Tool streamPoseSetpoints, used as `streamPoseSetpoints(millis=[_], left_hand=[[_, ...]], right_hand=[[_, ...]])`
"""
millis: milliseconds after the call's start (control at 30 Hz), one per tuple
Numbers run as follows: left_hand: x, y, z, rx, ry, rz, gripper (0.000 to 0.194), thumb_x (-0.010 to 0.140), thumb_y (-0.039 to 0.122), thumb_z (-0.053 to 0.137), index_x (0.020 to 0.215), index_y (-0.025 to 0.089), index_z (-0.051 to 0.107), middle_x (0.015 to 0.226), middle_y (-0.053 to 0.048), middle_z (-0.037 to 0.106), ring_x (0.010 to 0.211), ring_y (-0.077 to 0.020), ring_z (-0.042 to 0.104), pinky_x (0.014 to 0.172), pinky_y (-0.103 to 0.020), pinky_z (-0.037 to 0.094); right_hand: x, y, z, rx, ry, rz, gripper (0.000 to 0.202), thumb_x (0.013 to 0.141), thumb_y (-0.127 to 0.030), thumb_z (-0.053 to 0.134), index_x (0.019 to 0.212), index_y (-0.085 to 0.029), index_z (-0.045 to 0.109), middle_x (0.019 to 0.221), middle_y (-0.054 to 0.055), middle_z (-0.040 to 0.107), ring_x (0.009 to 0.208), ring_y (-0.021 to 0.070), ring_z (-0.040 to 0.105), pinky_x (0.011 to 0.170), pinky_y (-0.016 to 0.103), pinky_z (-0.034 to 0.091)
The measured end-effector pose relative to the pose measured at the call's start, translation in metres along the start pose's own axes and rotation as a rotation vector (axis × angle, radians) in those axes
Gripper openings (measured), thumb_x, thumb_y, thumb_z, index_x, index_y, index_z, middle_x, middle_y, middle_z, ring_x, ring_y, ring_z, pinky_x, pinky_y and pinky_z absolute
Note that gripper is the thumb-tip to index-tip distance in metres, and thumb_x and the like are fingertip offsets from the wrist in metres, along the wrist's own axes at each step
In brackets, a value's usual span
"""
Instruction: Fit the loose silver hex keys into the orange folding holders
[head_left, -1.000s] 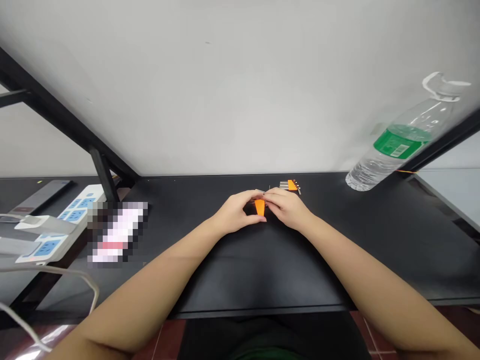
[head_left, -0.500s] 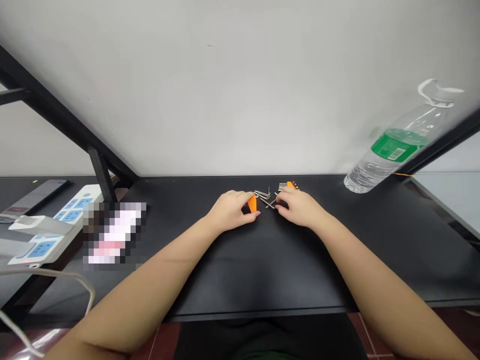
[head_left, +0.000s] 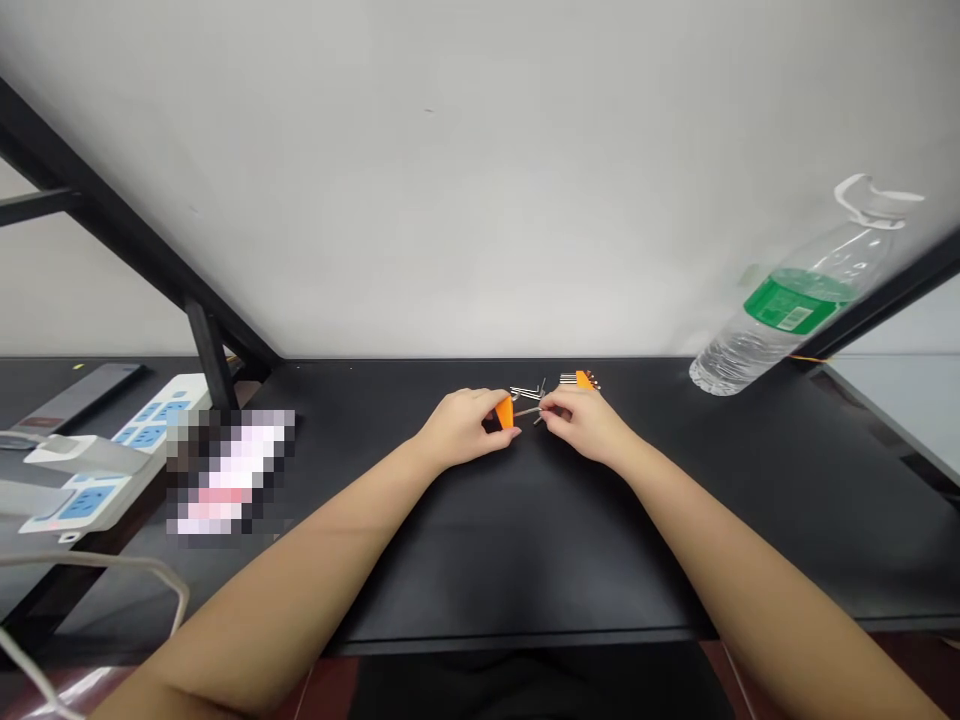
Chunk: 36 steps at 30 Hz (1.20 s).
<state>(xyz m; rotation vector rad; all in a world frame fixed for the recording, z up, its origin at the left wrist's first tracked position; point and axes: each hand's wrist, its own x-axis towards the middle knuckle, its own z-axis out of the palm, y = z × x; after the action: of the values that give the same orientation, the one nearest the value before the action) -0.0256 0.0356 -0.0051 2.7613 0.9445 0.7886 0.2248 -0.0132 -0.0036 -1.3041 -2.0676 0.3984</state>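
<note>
In the head view my left hand (head_left: pixel 466 428) is closed around an orange hex key holder (head_left: pixel 505 412) on the black table. My right hand (head_left: pixel 581 422) pinches a thin metal hex key (head_left: pixel 528 411), whose far end reaches up to the orange holder. Whether the key sits inside a hole there I cannot tell. Behind the gap between my hands lie several loose hex keys (head_left: pixel 527 393). A second orange holder (head_left: pixel 584 379), filled with hex keys, lies just beyond my right fingers.
A large clear water bottle (head_left: pixel 795 300) with a green label stands at the back right. On the left are a blurred-out phone (head_left: pixel 232 470), a white power strip (head_left: pixel 150 440) with plugs and cables, and a dark flat device (head_left: pixel 82 400). A pale wall (head_left: pixel 480 200) rises behind the table (head_left: pixel 525 560).
My right hand has moved left and now holds a hex key against the orange holder. My left hand stays around the holder. The view has shifted slightly.
</note>
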Motion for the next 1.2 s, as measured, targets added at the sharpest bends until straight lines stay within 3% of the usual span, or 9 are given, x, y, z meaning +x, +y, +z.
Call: streamPoseSetpoints(millis=[100, 167, 300, 400, 500, 667, 867, 1000, 1200], left_hand=[[0.001, 0.0, 0.0, -0.024, -0.01, -0.006, 0.037, 0.086, 0.048, 0.073, 0.112, 0.023, 0.067, 0.088, 0.0, 0.074, 0.077, -0.019, 0.069, 0.075, -0.032, 0.053], [0.001, 0.0, -0.001, -0.041, -0.004, -0.022, 0.034, 0.085, 0.047, 0.073, 0.11, 0.024, 0.067, 0.088, 0.0, 0.074, 0.077, -0.0185, 0.069, 0.075, -0.031, 0.053], [0.001, -0.001, -0.002, -0.079, 0.004, -0.063, 0.037, 0.085, 0.046, 0.074, 0.113, 0.024, 0.067, 0.089, 0.001, 0.074, 0.076, -0.017, 0.069, 0.073, -0.029, 0.053], [0.001, -0.004, -0.001, -0.11, -0.004, -0.073, 0.036, 0.085, 0.047, 0.074, 0.111, 0.024, 0.068, 0.088, 0.001, 0.073, 0.075, -0.016, 0.068, 0.071, -0.028, 0.053], [0.001, -0.006, 0.002, -0.102, -0.011, -0.062, 0.036, 0.085, 0.049, 0.075, 0.111, 0.024, 0.068, 0.087, 0.001, 0.074, 0.075, -0.0165, 0.068, 0.071, -0.028, 0.052], [0.001, -0.005, 0.006, -0.023, -0.004, -0.004, 0.041, 0.083, 0.048, 0.077, 0.116, 0.024, 0.068, 0.089, -0.001, 0.074, 0.078, -0.0196, 0.069, 0.076, -0.032, 0.053], [0.001, 0.0, 0.007, -0.026, 0.035, 0.026, 0.041, 0.084, 0.048, 0.074, 0.117, 0.024, 0.067, 0.089, -0.001, 0.075, 0.077, -0.0193, 0.069, 0.078, -0.033, 0.053], [0.001, 0.001, 0.008, -0.032, 0.056, 0.054, 0.04, 0.086, 0.048, 0.073, 0.117, 0.023, 0.067, 0.089, -0.001, 0.075, 0.076, -0.0193, 0.069, 0.079, -0.034, 0.054], [0.0, 0.001, 0.006, -0.016, 0.062, 0.075, 0.04, 0.085, 0.048, 0.074, 0.114, 0.021, 0.067, 0.085, 0.0, 0.074, 0.075, -0.0186, 0.069, 0.078, -0.032, 0.054]], right_hand=[[0.004, 0.011, 0.003, -0.06, 0.089, 0.089, 0.016, 0.095, -0.018, 0.061, 0.108, -0.02, 0.071, 0.093, 0.004, 0.072, 0.083, 0.0182, 0.064, 0.077, 0.032, 0.05], [0.004, 0.017, 0.0, -0.162, 0.104, 0.07, 0.02, 0.096, -0.013, 0.058, 0.11, -0.02, 0.071, 0.104, 0.007, 0.072, 0.091, 0.0192, 0.065, 0.082, 0.034, 0.051], [0.0, 0.02, -0.009, -0.378, -0.08, -0.027, 0.023, 0.092, -0.008, 0.058, 0.103, -0.022, 0.072, 0.111, 0.007, 0.068, 0.081, 0.0162, 0.063, 0.069, 0.029, 0.049], [-0.003, 0.01, -0.014, -0.529, -0.17, 0.022, 0.013, 0.09, -0.011, 0.062, 0.09, -0.021, 0.071, 0.106, 0.008, 0.066, 0.063, 0.0133, 0.054, 0.055, 0.029, 0.04], [-0.006, -0.007, -0.017, -0.618, -0.268, 0.062, 0.013, 0.085, -0.01, 0.065, 0.076, -0.02, 0.066, 0.096, 0.009, 0.066, 0.055, 0.0131, 0.048, 0.051, 0.031, 0.034], [-0.01, -0.031, -0.02, -0.474, -0.266, 0.032, 0.014, 0.081, -0.009, 0.063, 0.075, -0.021, 0.059, 0.077, 0.005, 0.066, 0.064, 0.0171, 0.056, 0.056, 0.03, 0.033], [-0.005, -0.026, -0.016, -0.126, -0.149, -0.04, 0.011, 0.085, -0.011, 0.059, 0.081, -0.021, 0.058, 0.076, 0.0, 0.065, 0.065, 0.0137, 0.056, 0.063, 0.026, 0.039], [-0.004, -0.021, -0.015, -0.119, -0.081, -0.061, 0.012, 0.086, -0.011, 0.059, 0.078, -0.02, 0.057, 0.074, 0.0, 0.063, 0.066, 0.0138, 0.054, 0.064, 0.027, 0.039], [-0.004, -0.023, -0.021, -0.176, -0.117, -0.14, 0.018, 0.091, -0.009, 0.057, 0.076, -0.019, 0.061, 0.075, 0.002, 0.063, 0.071, 0.0155, 0.056, 0.068, 0.029, 0.041]])
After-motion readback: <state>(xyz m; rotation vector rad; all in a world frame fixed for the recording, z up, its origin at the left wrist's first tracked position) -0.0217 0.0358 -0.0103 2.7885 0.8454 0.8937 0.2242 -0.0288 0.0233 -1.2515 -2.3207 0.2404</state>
